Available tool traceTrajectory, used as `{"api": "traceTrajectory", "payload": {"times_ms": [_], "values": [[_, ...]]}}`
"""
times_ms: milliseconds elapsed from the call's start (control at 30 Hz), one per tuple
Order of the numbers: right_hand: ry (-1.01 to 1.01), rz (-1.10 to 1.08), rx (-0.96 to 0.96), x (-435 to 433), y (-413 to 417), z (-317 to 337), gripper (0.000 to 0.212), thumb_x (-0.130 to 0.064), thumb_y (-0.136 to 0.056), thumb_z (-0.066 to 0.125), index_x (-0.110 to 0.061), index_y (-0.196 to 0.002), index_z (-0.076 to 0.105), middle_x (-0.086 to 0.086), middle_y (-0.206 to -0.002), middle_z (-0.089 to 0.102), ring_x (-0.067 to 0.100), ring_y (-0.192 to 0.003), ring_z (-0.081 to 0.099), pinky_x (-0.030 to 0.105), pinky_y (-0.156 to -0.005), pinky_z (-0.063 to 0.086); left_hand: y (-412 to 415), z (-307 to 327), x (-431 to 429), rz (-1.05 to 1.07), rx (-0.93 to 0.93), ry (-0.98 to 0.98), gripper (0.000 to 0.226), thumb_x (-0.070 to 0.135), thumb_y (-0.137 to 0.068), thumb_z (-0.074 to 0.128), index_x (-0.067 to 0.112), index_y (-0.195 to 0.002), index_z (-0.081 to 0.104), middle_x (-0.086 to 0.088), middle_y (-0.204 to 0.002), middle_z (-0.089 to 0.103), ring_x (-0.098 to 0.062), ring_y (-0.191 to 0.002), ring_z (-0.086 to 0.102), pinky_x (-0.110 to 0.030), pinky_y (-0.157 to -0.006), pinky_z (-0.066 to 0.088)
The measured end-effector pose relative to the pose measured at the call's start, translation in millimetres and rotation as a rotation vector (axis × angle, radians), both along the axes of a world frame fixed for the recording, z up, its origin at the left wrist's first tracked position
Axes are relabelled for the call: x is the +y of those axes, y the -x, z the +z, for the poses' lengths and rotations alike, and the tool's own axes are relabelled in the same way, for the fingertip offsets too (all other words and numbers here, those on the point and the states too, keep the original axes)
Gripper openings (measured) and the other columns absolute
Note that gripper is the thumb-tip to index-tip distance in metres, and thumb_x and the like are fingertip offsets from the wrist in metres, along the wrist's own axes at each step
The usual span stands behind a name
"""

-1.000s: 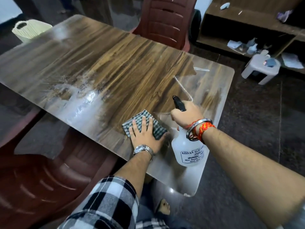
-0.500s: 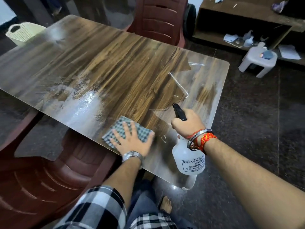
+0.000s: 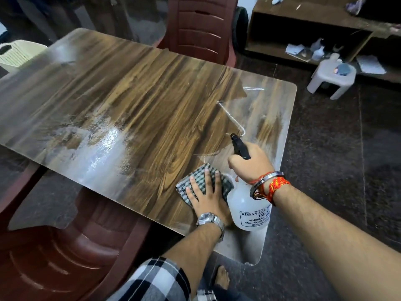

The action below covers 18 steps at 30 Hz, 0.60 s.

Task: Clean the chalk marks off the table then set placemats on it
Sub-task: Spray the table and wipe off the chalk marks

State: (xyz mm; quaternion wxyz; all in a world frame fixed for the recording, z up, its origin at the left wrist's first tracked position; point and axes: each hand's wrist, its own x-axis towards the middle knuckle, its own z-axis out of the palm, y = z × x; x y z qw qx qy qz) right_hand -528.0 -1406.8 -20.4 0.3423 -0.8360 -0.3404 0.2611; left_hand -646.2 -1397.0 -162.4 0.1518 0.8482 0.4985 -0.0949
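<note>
My left hand (image 3: pixel 207 196) lies flat with spread fingers on a green checked cloth (image 3: pixel 196 178), pressing it onto the wood-grain table (image 3: pixel 134 109) near its front edge. Just to the right, my right hand (image 3: pixel 250 165) grips the black trigger head of a white spray bottle (image 3: pixel 247 210), which hangs over the table's near right corner. White chalk lines (image 3: pixel 231 118) run across the right part of the tabletop, beyond the nozzle. A wet shiny patch (image 3: pixel 99 146) covers the table's left front area.
A maroon plastic chair (image 3: pixel 201 29) stands at the table's far side and another (image 3: pixel 65 257) at the near left. A cream basket (image 3: pixel 17 53) sits far left. A white stool (image 3: pixel 332 77) and a low wooden shelf (image 3: pixel 314 22) stand at the back right.
My left hand slid the cloth left along the front edge, then back right until it sits beside the bottle. My right hand kept its grip on the sprayer with little movement.
</note>
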Motion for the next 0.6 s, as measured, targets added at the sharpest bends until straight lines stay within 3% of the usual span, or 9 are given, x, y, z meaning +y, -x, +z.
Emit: {"api": "traceTrajectory", "payload": {"times_ms": [67,133,200,300,467,533,600], "values": [[0.002,-0.029,0.01,2.3,-5.2,0.0,0.02,-0.014,-0.07,0.057,0.005,-0.071,0.052,0.008,-0.06,0.047,0.032,-0.056,0.049,0.03,-0.054,0.035,-16.8,4.0,21.7,0.007,-0.021,-0.015,0.082,0.063,-0.082,0.027,0.037,-0.15,-0.008,0.004,-0.162,-0.012,-0.044,-0.142,-0.018,-0.064,-0.112,-0.008],[0.003,-0.056,0.016,5.4,-13.1,1.6,0.018,-0.016,-0.069,0.055,-0.002,-0.063,0.045,0.007,-0.058,0.042,0.024,-0.057,0.04,0.031,-0.053,0.031,-38.9,12.7,45.1,-0.007,-0.048,0.059,0.1,0.076,-0.062,0.002,0.035,-0.153,-0.004,0.004,-0.162,-0.012,-0.043,-0.143,-0.018,-0.061,-0.113,-0.011],[0.009,-0.101,0.024,9.1,-23.9,1.8,0.019,-0.022,-0.063,0.05,-0.004,-0.063,0.044,0.008,-0.058,0.046,0.025,-0.056,0.045,0.034,-0.052,0.035,-58.1,16.1,67.3,-0.028,-0.064,0.034,0.106,0.086,-0.064,0.013,0.033,-0.154,-0.005,0.002,-0.162,-0.013,-0.044,-0.143,-0.019,-0.062,-0.112,-0.014],[0.023,-0.202,0.059,20.8,-52.6,-2.1,0.017,-0.023,-0.066,0.055,-0.006,-0.071,0.056,0.01,-0.068,0.063,0.036,-0.066,0.067,0.046,-0.063,0.058,-93.6,10.8,116.1,0.032,-0.086,0.012,0.105,0.09,-0.071,0.022,0.032,-0.153,-0.008,0.0,-0.162,-0.016,-0.045,-0.142,-0.022,-0.064,-0.111,-0.012],[-0.016,-0.326,0.047,44.1,-96.7,-7.2,0.015,-0.017,-0.074,0.058,-0.003,-0.079,0.061,0.022,-0.079,0.066,0.044,-0.072,0.065,0.055,-0.069,0.058,-155.5,7.1,205.9,0.088,-0.077,-0.01,0.112,0.096,-0.065,0.01,0.03,-0.154,-0.006,0.0,-0.162,-0.012,-0.047,-0.141,-0.02,-0.066,-0.109,-0.011],[-0.016,-0.376,0.048,54.3,-112.3,-8.6,0.015,-0.018,-0.072,0.057,-0.004,-0.075,0.06,0.022,-0.076,0.066,0.045,-0.068,0.066,0.054,-0.066,0.057,-187.4,8.5,218.2,-0.004,-0.059,-0.037,0.112,0.095,-0.065,0.008,0.029,-0.154,-0.004,-0.002,-0.162,-0.011,-0.048,-0.142,-0.018,-0.067,-0.11,-0.009],[0.001,-0.397,0.045,64.7,-129.3,-8.5,0.014,-0.022,-0.068,0.057,-0.009,-0.071,0.06,0.016,-0.072,0.066,0.041,-0.065,0.067,0.051,-0.066,0.058,-221.7,11.8,210.9,-0.25,-0.029,-0.058,0.107,0.09,-0.066,0.007,0.03,-0.154,-0.004,-0.003,-0.162,-0.011,-0.048,-0.143,-0.014,-0.066,-0.111,-0.009]]}}
